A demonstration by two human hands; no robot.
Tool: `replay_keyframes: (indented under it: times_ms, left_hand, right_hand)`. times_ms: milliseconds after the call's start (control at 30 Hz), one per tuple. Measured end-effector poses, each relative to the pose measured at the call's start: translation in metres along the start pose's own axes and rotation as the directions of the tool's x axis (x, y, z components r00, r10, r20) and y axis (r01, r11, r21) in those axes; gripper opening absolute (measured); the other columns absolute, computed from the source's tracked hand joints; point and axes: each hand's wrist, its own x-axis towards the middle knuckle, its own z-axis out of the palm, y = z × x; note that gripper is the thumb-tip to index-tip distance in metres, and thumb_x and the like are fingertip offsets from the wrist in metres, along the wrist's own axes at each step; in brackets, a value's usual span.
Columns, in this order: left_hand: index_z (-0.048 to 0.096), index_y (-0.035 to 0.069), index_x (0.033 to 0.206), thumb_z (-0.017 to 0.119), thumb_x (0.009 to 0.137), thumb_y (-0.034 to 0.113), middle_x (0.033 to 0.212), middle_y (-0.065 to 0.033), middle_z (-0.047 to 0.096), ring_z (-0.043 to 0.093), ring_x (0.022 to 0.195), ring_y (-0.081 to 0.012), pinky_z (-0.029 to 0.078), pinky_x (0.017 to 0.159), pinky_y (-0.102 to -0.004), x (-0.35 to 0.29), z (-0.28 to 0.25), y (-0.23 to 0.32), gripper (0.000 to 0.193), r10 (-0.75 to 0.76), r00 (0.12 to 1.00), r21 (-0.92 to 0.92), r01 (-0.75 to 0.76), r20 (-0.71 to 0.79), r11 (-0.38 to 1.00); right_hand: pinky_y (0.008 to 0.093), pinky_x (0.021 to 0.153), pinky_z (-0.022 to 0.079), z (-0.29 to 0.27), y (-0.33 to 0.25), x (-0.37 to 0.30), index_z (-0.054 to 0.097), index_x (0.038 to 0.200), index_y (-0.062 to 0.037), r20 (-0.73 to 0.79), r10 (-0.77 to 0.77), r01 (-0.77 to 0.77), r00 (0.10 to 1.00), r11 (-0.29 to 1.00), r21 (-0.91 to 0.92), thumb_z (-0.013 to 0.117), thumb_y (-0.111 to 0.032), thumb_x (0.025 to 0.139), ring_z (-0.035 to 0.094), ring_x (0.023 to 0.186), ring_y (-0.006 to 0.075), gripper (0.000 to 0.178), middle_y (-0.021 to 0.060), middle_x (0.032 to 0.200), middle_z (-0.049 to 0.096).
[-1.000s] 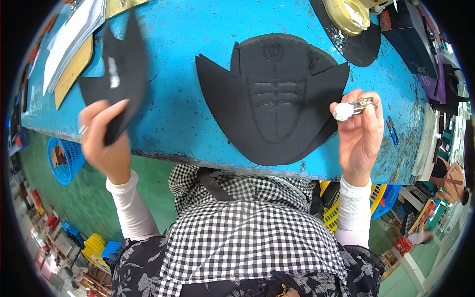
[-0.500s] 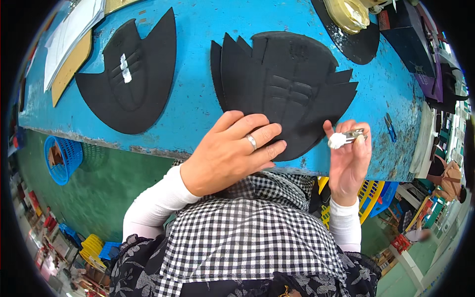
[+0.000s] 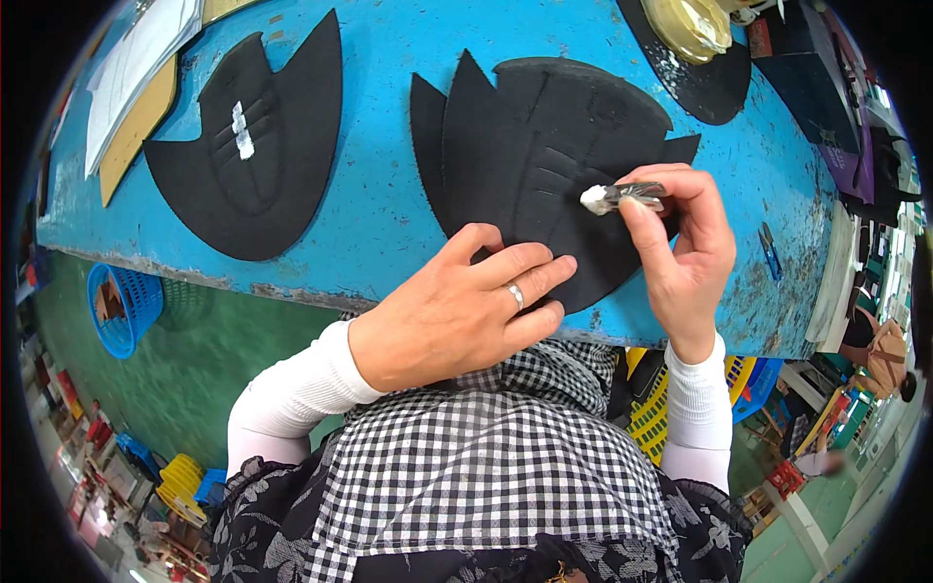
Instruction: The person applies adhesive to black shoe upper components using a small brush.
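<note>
Stack of black, curved-edged pieces (image 3: 544, 107) lies on a scuffed blue table (image 3: 379, 58), directly in front of the person whose head camera I watch from afar; its layers fan out slightly, with pointed corners showing at the left. The left hand (image 3: 462, 306) rests palm down across the stack's lower left edge, fingers stretched out and slightly apart, lying on the top piece rather than wrapped around it; most of the stack spreads upward and rightward from those fingertips. Over the stack's right part I see the right hand (image 3: 685, 248), thumb and fingers clamped on a metal clip (image 3: 639, 192). At the clip's left end sits a white blob (image 3: 595, 200), beside the pressed creases of the top piece; I cannot tell whether it touches the surface or hangs just above it. Well to the left of both hands, a single black piece (image 3: 292, 185) lies flat, a white streak (image 3: 242, 131) crossing its creases. Small snips (image 3: 770, 253) lie to the right, and a gold-coloured container (image 3: 695, 39) stands at the table's far right.
</note>
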Motion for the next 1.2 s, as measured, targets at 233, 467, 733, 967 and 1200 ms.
replay_keyframes:
  times_ms: [233,467,733,967,1200]
  left_hand:
    - [0.058,0.015,0.095,0.059,0.079,0.019,0.129,-0.0051,0.054,0.053,0.112,-0.0199,0.04,0.085,-0.0384,-0.002,0.001,0.0,0.017,-0.018,1.0,-0.037,0.018,-0.009,0.999]
    - [0.058,0.014,0.092,0.059,0.078,0.018,0.128,-0.0058,0.055,0.053,0.111,-0.02,0.04,0.085,-0.0376,0.0,0.001,0.0,0.014,-0.016,1.0,-0.043,0.015,-0.021,0.999]
    - [0.059,0.01,0.091,0.059,0.077,0.016,0.12,-0.0101,0.06,0.057,0.105,-0.021,0.044,0.08,-0.0362,0.003,0.004,0.0,0.016,-0.008,0.995,-0.043,0.004,-0.099,0.999]
    - [0.064,0.006,0.09,0.062,0.071,0.015,0.092,-0.0056,0.061,0.059,0.087,-0.0195,0.046,0.069,-0.0308,0.004,0.007,-0.002,0.021,0.056,0.967,-0.03,-0.065,-0.248,0.997]
    - [0.072,0.012,0.083,0.07,0.06,0.015,0.083,0.0012,0.055,0.056,0.07,-0.0128,0.042,0.057,-0.0265,-0.015,-0.011,0.005,0.023,0.154,0.789,0.104,-0.114,-0.595,0.988]
  right_hand:
    - [0.0253,0.057,0.044,0.009,-0.003,0.012,0.061,0.084,-0.004,0.197,-0.124,0.171,0.972,0.954,-0.246,0.074,-0.002,0.071,0.054,0.066,0.0154,0.018,0.0039,0.08,0.063]
    - [0.0266,0.058,0.044,0.01,0.007,0.03,0.06,0.085,-0.0042,0.041,-0.254,0.252,0.966,0.901,-0.353,0.073,-0.001,0.071,0.054,0.067,0.017,0.019,0.0035,0.082,0.064]
    - [0.0277,0.066,0.042,0.002,-0.009,0.004,0.06,0.085,-0.0052,0.163,-0.17,0.208,0.972,0.945,-0.252,0.073,-0.004,0.073,0.057,0.071,0.015,0.018,0.0052,0.086,0.064]
    - [0.0279,0.079,0.042,-0.03,-0.007,0.009,0.053,0.1,-0.0024,-0.237,0.168,-0.021,0.957,0.853,0.521,0.052,-0.014,0.095,0.051,0.086,0.0145,0.012,0.0097,0.103,0.057]
    - [0.0289,0.07,0.036,-0.041,0.0,-0.002,0.052,0.1,-0.0047,-0.264,0.224,0.064,0.938,0.638,0.767,0.05,-0.022,0.097,0.042,0.075,0.0121,0.017,0.0047,0.096,0.053]
